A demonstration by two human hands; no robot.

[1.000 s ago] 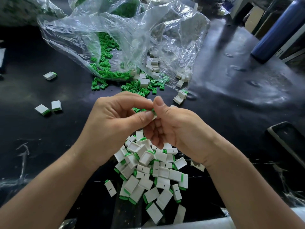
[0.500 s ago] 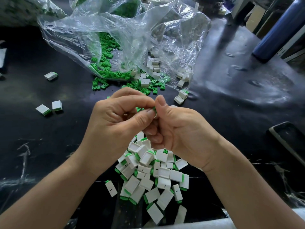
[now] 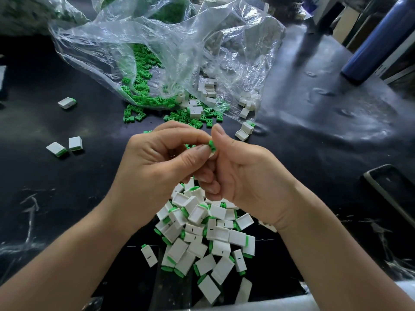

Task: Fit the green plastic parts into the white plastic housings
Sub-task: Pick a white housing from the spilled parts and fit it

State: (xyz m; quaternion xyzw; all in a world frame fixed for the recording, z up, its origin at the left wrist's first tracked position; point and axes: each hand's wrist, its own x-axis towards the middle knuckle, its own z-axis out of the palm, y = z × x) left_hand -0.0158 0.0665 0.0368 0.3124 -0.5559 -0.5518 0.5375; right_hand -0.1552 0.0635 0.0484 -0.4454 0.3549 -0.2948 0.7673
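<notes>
Green plastic part (image 3: 211,145), pinched in the left hand (image 3: 157,162), should be pressed squarely, until flush, into the white housing (image 3: 210,155) gripped by the right hand (image 3: 242,173).

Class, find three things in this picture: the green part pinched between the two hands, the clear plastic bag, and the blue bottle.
green part (image 3: 211,146), head view, on its exposed green end.
clear plastic bag (image 3: 170,48), head view, on its crumpled upper wall.
blue bottle (image 3: 379,39), head view, on the middle of its body.
</notes>
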